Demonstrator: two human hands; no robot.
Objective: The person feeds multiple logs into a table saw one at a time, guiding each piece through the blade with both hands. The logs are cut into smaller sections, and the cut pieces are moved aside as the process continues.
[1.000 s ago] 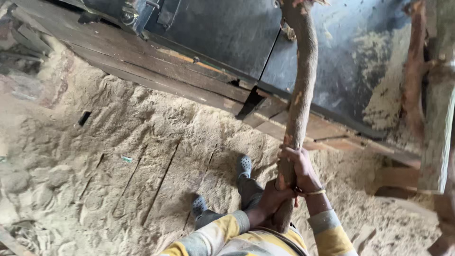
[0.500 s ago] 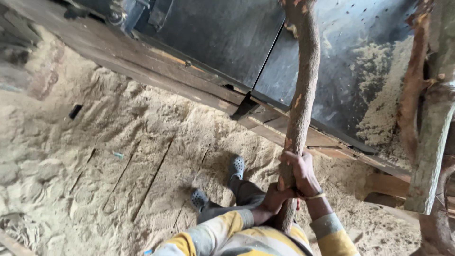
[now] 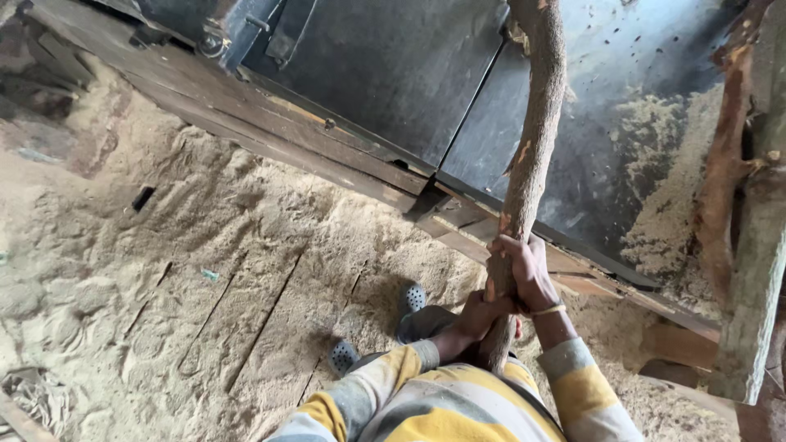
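A rough wooden pole [image 3: 532, 164] is being gripped upright by both hands: the right hand [image 3: 528, 274] is being wrapped around it above, the left hand [image 3: 475, 319] closed just below, over the sawdust-covered floor [image 3: 164, 270] near the machine's wooden edge [image 3: 327, 151].

Sawdust-covered plank floor [image 3: 205, 270]; dark metal panels [image 3: 393, 74]; grey perforated clogs [image 3: 413, 299]; rough logs [image 3: 749, 245] at right.

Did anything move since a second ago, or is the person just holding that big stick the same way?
Almost nothing changed. Only the view drifts a little. Both hands stay clamped on the rough wooden pole: the right hand higher up, the left hand just below. The feet in grey perforated clogs stay on the sawdust-covered floor.
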